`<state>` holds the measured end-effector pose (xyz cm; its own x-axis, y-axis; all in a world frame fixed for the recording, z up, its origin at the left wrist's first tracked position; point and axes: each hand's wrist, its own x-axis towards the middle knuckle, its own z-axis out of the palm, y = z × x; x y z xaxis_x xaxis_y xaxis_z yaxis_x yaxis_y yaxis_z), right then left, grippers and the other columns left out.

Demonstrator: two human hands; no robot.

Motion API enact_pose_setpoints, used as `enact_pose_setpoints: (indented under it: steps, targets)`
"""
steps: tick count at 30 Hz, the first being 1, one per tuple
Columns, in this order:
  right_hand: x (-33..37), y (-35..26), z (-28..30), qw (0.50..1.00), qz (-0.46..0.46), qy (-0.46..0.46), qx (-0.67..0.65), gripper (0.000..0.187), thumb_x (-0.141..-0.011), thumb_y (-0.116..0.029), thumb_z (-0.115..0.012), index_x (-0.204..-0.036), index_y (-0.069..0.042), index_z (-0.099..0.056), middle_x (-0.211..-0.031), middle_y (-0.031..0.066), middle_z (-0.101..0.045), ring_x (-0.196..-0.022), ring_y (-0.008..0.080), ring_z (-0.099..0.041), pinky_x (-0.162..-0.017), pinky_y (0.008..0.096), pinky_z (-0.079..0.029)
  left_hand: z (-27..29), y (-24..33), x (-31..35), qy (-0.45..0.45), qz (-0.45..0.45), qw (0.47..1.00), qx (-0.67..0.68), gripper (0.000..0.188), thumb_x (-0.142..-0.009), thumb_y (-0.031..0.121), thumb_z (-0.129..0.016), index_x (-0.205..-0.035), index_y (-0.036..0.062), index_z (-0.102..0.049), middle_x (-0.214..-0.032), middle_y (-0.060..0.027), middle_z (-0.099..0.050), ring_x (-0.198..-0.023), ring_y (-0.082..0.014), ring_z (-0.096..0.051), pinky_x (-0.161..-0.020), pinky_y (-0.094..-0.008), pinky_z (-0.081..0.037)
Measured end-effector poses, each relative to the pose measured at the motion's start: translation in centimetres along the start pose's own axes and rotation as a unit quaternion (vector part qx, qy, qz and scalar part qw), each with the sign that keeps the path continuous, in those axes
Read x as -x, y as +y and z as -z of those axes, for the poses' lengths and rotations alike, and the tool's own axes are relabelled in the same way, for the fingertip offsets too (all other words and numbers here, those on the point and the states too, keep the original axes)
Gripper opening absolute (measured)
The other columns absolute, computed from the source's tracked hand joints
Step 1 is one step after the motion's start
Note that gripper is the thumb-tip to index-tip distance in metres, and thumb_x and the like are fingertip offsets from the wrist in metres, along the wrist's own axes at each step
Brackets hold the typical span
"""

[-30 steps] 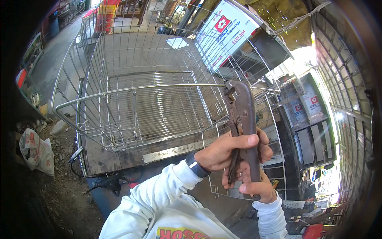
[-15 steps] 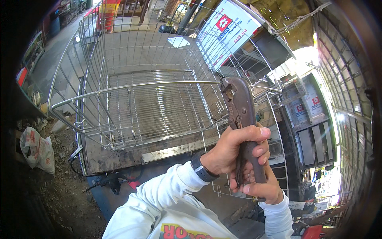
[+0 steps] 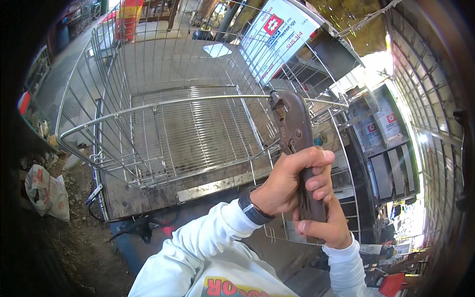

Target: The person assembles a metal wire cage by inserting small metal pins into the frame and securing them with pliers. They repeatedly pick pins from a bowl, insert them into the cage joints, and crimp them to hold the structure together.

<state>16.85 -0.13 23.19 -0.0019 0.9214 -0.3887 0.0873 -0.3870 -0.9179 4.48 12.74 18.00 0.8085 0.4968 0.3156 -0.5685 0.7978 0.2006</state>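
Note:
Both my hands are closed around a large brown plier-type wrench [image 3: 292, 116], whose two handles are pressed together. My left hand [image 3: 297, 180], with a dark watch at the wrist, wraps the upper part of the handles. Lower down, my right hand [image 3: 329, 225] grips the handle end, its fingers partly hidden behind the tool. The wrench's jaws meet the upper front rod of a wire basket frame [image 3: 188, 101]; whether they bite fully round the rod I cannot tell.
A shiny wire grid [image 3: 198, 131] lies inside the basket frame, on a wooden tabletop [image 3: 126, 200]. Behind it stands a white printed panel [image 3: 277, 37]. Metal cabinets [image 3: 388, 143] are at the right, and a white plastic bag [image 3: 47, 193] lies on the ground at the left.
The wrench's handles, apart before, have been squeezed together, with both hands drawn closer to each other. The jaws stay at the rod, and the whole view has shifted slightly.

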Motion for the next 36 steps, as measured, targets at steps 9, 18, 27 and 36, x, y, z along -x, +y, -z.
enact_pose_setpoints:
  steps: [9, 18, 27, 36]
  targets:
    - [-0.4, 6.2, 1.9, 0.970, 0.049, -0.144, -0.188, 0.051, -0.090, -0.018, -0.076, -0.130, 0.009, -0.060, -0.092, 0.0198, -0.072, -0.076, 0.0262, -0.071, -0.067, 0.0351, -0.056, 0.2, 0.0, 0.7, -0.022, 0.010, 1.000, -0.006, 0.035, -0.104, 0.030, -0.055, -0.073, 0.0180, -0.045, -0.060, 0.0042, -0.045, -0.058, -0.0151, -0.051, -0.067, -0.0359, -0.051]
    - [-0.2, 7.1, 0.0, 0.975, 0.159, -0.136, -0.074, 0.045, -0.097, -0.026, -0.074, -0.128, 0.005, -0.065, -0.098, 0.0149, -0.076, -0.082, 0.0184, -0.070, -0.075, 0.0298, -0.055, -0.6, 0.0, 1.4, 0.030, -0.033, 0.999, -0.002, 0.031, -0.108, 0.034, -0.054, -0.081, 0.0174, -0.052, -0.063, 0.0084, -0.046, -0.059, -0.0094, -0.052, -0.069, -0.0343, -0.056]
    - [-2.2, 9.8, -1.4, 0.968, 0.238, -0.077, -0.015, 0.023, -0.105, -0.016, -0.063, -0.119, 0.003, -0.067, -0.098, 0.0111, -0.075, -0.079, 0.0169, -0.073, -0.069, 0.0321, -0.057, -2.7, -4.2, 5.4, 0.292, -0.111, 0.865, -0.393, 0.093, -0.084, -0.001, -0.076, -0.160, 0.0014, -0.021, -0.148, -0.0218, -0.046, -0.135, -0.0348, -0.056, -0.106, -0.0451, -0.053]
    - [-8.1, 12.9, -0.6, 0.951, 0.301, -0.027, 0.062, 0.020, -0.098, -0.015, -0.068, -0.108, 0.002, -0.074, -0.081, 0.0103, -0.076, -0.076, 0.0128, -0.072, -0.068, 0.0307, -0.056, -3.2, -4.2, 4.7, 0.386, -0.082, 0.795, -0.461, 0.097, -0.078, -0.011, -0.057, -0.165, 0.0059, -0.020, -0.157, -0.0170, -0.043, -0.144, -0.0297, -0.047, -0.108, -0.0387, -0.050]
